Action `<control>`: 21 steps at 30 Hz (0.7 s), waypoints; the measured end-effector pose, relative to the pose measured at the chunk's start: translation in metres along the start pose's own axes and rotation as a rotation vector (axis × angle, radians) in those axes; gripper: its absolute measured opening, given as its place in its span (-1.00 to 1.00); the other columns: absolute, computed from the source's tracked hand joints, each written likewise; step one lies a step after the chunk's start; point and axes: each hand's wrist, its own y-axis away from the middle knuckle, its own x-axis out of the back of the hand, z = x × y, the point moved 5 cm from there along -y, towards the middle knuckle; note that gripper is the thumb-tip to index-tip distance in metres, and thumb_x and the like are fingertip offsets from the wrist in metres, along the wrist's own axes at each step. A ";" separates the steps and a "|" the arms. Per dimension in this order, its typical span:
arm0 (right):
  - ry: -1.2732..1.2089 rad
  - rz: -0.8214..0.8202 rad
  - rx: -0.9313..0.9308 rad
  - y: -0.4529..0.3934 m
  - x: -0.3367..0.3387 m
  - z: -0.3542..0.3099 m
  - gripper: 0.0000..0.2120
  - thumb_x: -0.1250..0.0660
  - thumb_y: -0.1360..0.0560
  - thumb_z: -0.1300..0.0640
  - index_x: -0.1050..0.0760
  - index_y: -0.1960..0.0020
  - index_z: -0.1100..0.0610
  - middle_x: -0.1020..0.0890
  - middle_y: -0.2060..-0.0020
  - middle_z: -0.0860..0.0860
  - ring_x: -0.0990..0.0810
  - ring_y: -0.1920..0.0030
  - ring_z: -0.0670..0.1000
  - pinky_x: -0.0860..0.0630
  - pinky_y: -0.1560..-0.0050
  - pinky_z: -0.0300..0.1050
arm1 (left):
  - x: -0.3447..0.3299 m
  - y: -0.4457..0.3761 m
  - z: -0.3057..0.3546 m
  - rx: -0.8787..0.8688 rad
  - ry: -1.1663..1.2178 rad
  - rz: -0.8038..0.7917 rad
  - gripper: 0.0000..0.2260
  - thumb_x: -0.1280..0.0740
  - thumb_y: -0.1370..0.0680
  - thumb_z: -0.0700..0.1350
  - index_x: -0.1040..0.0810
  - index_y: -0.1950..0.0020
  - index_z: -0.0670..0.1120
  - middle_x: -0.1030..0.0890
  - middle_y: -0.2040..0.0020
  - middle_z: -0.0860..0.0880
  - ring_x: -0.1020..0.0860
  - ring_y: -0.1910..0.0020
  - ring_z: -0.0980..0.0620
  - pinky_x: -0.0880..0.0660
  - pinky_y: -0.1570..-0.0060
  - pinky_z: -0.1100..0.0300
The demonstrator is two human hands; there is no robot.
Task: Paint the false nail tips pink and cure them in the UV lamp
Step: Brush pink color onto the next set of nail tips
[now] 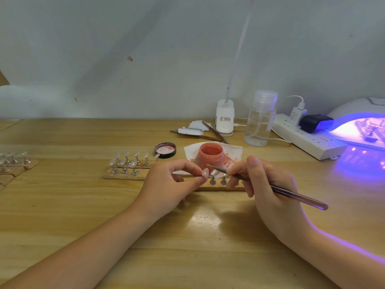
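Observation:
My left hand [173, 182] pinches a pale pink false nail tip [205, 172] on its small stand, just above a wooden strip [216, 187]. My right hand [268, 184] grips a thin metal-handled brush [277, 189], its point close to the tip. Two more clear tips [218, 176] stand on that strip between my hands. An open jar of pink paint [210, 156] sits on a stained tissue [233, 151] behind them. The UV lamp [362, 126] glows purple at the far right with a strip of tips inside.
Another wooden strip with several clear tips [129, 165] lies left of the jar, more strips [14, 161] at the far left edge. The jar lid [165, 150], spare brushes [210, 134], a clear pump bottle [260, 119], a desk-lamp base [225, 119] and a power strip [306, 138] stand behind.

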 end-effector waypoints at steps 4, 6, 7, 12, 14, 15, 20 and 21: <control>-0.004 -0.055 0.011 0.002 -0.003 -0.001 -0.60 -0.07 -0.54 0.04 -0.58 0.24 0.21 -0.58 0.46 -0.01 -0.51 0.41 -0.23 -0.35 0.31 -0.49 | 0.000 0.000 0.000 -0.002 -0.005 0.007 -0.89 -0.49 -0.34 -0.13 -0.60 0.32 0.03 -0.56 0.49 0.15 -0.37 0.60 0.20 -0.33 0.52 0.41; -0.057 -0.078 0.014 0.004 -0.003 -0.002 -0.59 -0.06 -0.53 0.06 -0.57 0.27 0.24 -0.57 0.49 -0.03 -0.49 0.44 -0.24 -0.35 0.31 -0.50 | 0.000 0.001 0.001 -0.009 -0.001 0.002 -0.92 -0.48 -0.32 -0.07 -0.60 0.32 0.04 -0.54 0.52 0.16 -0.36 0.60 0.20 -0.32 0.53 0.40; -0.079 -0.073 0.013 0.004 -0.003 -0.002 -0.59 -0.06 -0.53 0.05 -0.57 0.29 0.22 -0.56 0.51 -0.05 -0.49 0.46 -0.24 -0.35 0.32 -0.50 | 0.000 0.001 0.001 -0.013 0.002 0.000 -0.93 -0.48 -0.32 -0.05 -0.60 0.32 0.04 -0.53 0.53 0.15 -0.35 0.60 0.20 -0.32 0.53 0.39; -0.023 -0.010 0.009 0.002 0.001 -0.001 -0.59 -0.06 -0.54 0.01 -0.57 0.29 0.17 -0.58 0.45 0.01 -0.49 0.44 -0.21 -0.34 0.32 -0.47 | 0.000 0.000 -0.001 -0.013 -0.006 0.007 -0.90 -0.49 -0.34 -0.09 -0.60 0.33 0.06 -0.50 0.57 0.10 -0.35 0.61 0.19 -0.32 0.54 0.38; 0.033 -0.020 -0.002 0.001 0.000 0.000 -0.62 -0.07 -0.54 0.00 -0.56 0.25 0.13 -0.60 0.41 0.01 -0.51 0.41 -0.20 -0.34 0.31 -0.47 | 0.000 0.000 -0.001 -0.011 -0.005 0.013 -0.87 -0.49 -0.35 -0.12 -0.60 0.34 0.06 -0.49 0.59 0.09 -0.35 0.62 0.20 -0.31 0.54 0.39; 0.044 -0.027 -0.009 0.000 -0.001 0.000 -0.63 -0.08 -0.53 0.00 -0.57 0.24 0.12 -0.60 0.41 0.00 -0.51 0.40 -0.20 -0.34 0.30 -0.47 | 0.000 0.000 -0.001 -0.012 -0.005 0.013 -0.87 -0.49 -0.35 -0.14 -0.60 0.34 0.05 -0.49 0.58 0.11 -0.35 0.62 0.20 -0.31 0.55 0.40; -0.055 -0.059 -0.005 0.002 -0.003 0.000 -0.60 -0.14 -0.55 0.06 -0.58 0.30 0.24 -0.56 0.51 -0.03 -0.48 0.47 -0.23 -0.35 0.33 -0.50 | 0.000 -0.001 -0.002 -0.014 -0.004 0.011 -0.86 -0.49 -0.35 -0.16 -0.61 0.34 0.05 -0.48 0.59 0.09 -0.33 0.62 0.17 -0.29 0.54 0.40; -0.075 -0.054 -0.005 0.003 -0.002 -0.001 -0.58 -0.11 -0.53 0.04 -0.58 0.33 0.24 -0.55 0.54 -0.03 -0.47 0.48 -0.23 -0.34 0.34 -0.50 | 0.000 -0.001 -0.002 -0.013 -0.002 0.013 -0.88 -0.49 -0.35 -0.15 -0.62 0.33 0.04 -0.47 0.60 0.08 -0.33 0.62 0.15 -0.29 0.54 0.39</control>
